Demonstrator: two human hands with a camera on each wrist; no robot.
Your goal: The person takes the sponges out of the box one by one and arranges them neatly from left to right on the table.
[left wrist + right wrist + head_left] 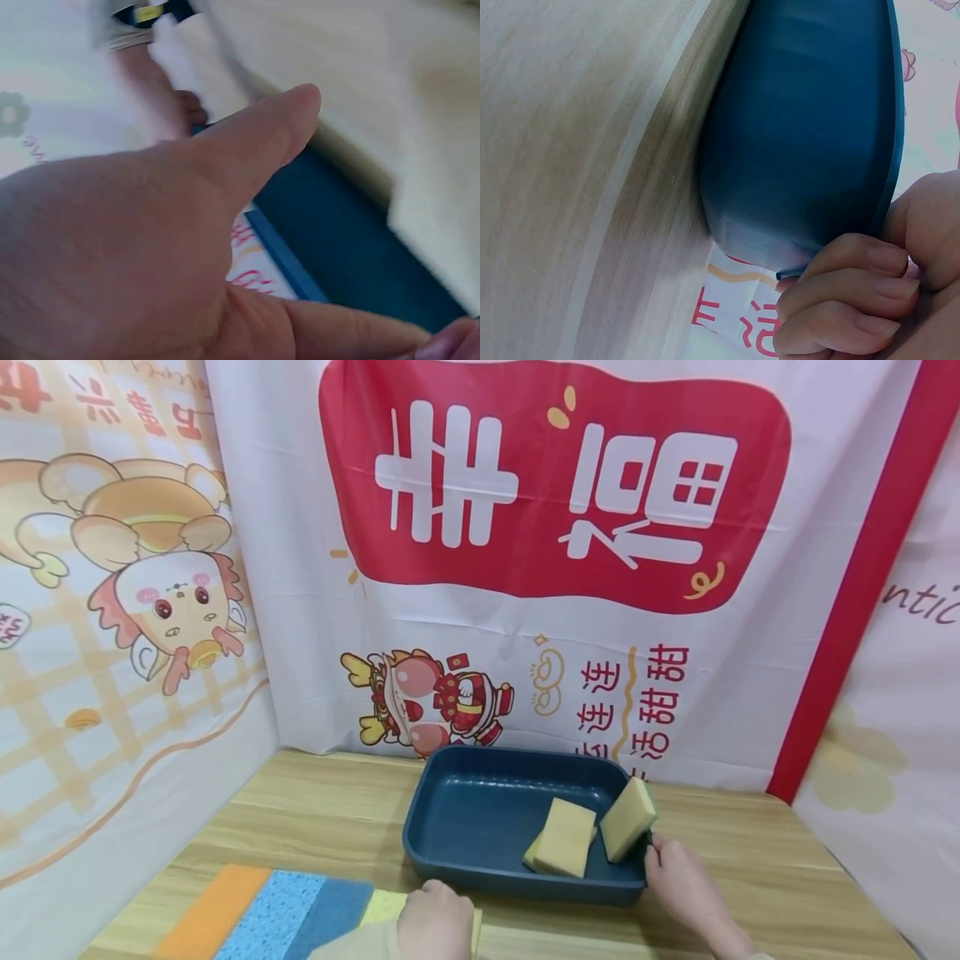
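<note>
Head view: A person's right hand [678, 878] curls its grip around the right end of a dark blue tray [472, 827] at the table's [750, 860] far side. Whether the left hand's [437, 922] grip, nearer and beside a yellow sponge [382, 907], holds anything cannot be told. Three pale sponges [567, 837] sit in the tray's right half, one tilted; orange [213, 910] and blue sponges [273, 910] lie near left.

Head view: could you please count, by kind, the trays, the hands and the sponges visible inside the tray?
Tray: 1
Hands: 2 (left hand, right hand)
Sponges inside: 3 (tilted sponge, upper sponge, mostly hidden lower sponge)
Total: 6
</note>
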